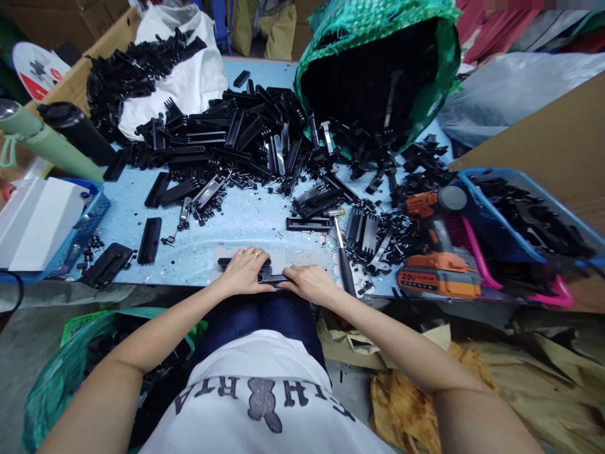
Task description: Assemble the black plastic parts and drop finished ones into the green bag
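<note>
Far left: pale green cylindrical bottle [57, 148] with strap, beside a black lidded tumbler [78, 129]. Nearer the person, a blue plastic basket with perforated sides [99, 211] carries a white box [42, 221].

Right of this basket, a flat black plastic piece [108, 263] lies near the front edge of the light blue surface [212, 233]; a black rectangular bar [150, 241] lies just right of it. Farther back, small black parts [127, 79] are heaped on a white sack [203, 75].

Centre, front edge: left hand [246, 271] closed over an elongated black plastic part [271, 275], fingers across its top, thumb on the near side. Right hand [309, 284] closed on the same part's right end, thumb and fingers touching it. The two hands are close together; the part lies between and under them, its middle exposed. Beyond: a large pile of long black plastic pieces [246, 132].

Right of the right hand, a hammer with metal head and black handle [347, 271] lies with its grip toward the person. Behind it, a green woven sack [449, 63] lies open-mouthed, black parts inside. Farther right: an orange-and-black cordless drill [437, 271], then a blue plastic bin [491, 227] filled with black pieces. Far right: brown cardboard [548, 139].
</note>
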A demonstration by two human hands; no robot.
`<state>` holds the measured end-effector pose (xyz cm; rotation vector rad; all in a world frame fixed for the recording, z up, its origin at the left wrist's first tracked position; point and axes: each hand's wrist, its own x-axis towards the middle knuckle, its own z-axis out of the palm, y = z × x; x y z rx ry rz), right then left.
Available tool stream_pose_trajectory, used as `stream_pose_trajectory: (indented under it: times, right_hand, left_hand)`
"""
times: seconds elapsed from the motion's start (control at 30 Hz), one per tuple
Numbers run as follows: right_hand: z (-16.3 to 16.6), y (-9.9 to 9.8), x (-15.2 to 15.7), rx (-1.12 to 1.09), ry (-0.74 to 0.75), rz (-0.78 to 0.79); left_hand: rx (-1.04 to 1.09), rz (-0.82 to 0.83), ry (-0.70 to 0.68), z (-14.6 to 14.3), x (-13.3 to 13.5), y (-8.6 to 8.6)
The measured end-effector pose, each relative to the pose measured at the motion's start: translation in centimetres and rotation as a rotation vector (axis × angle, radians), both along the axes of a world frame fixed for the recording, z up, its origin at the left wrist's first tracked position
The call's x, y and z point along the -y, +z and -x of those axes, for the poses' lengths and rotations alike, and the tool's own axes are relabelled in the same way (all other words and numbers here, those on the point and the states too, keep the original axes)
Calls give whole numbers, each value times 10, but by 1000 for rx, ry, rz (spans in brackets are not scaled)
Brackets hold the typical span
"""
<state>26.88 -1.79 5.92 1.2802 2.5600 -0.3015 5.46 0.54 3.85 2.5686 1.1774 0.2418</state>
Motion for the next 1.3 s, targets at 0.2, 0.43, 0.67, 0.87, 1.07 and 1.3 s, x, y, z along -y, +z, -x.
stream_pose_trajectory:
  times: [0.2,0.43,0.67,0.87,1.07,1.3]
  right_hand:
    - [9,10,6,-9,-3,-199]
    - [18,25,4,16,73,-334]
    - [16,28,-11,-10,116,-375]
    - [-9,-10,-24,-116,137,-315]
    - [4,-16,-69,-240,55,-304]
    - [64,-8,-195,-135,-253,-364]
  left_hand:
    - [114,-46,55,6,3,-5]
    - [233,-185,62,11,7,-15]
    - [263,-134,106,4,4,-13]
    - [169,-229,563,56,-7,-3]
    - [-255,-92,1255,144,-30,-12]
    - [194,-158,994,124,-20,-19]
